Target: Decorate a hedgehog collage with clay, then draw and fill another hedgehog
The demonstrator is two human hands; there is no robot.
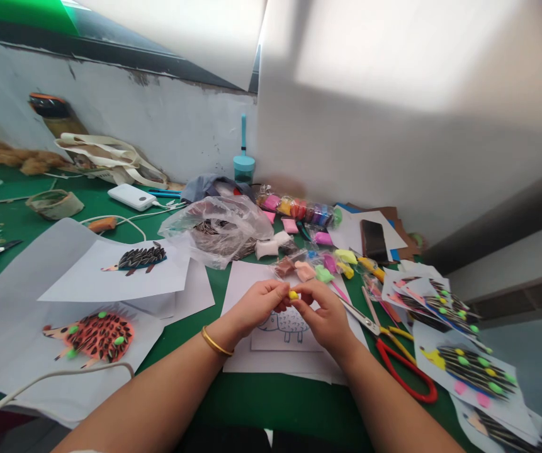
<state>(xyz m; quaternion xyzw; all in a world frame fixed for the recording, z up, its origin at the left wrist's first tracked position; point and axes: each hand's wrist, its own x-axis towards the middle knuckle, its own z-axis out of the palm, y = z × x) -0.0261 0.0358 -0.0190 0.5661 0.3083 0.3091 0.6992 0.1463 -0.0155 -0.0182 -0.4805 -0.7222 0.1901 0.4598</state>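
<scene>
A small lump of yellow modelling clay (293, 294) is pinched between the fingertips of both hands. My left hand (267, 306), with a gold bangle on its wrist, closes on it from the left. From the right, my right hand (322, 314) grips it with thumb and forefinger. Beneath them lies a sheet of paper with a line drawing of a sheep-like animal (289, 324), partly covered by the hands. It rests on larger white paper (240, 283). Just beyond the hands are packets of soft clay, among them a peach one (305, 271) and a green one (323, 274).
Red-handled scissors (405, 374) lie right of the paper. A clear bag of seeds (218, 236) sits behind. Hedgehog pictures with seeds and clay dots lie at left (103, 336) and right (469, 371). A white cable (48, 380) crosses the left side. A wall stands behind the green table.
</scene>
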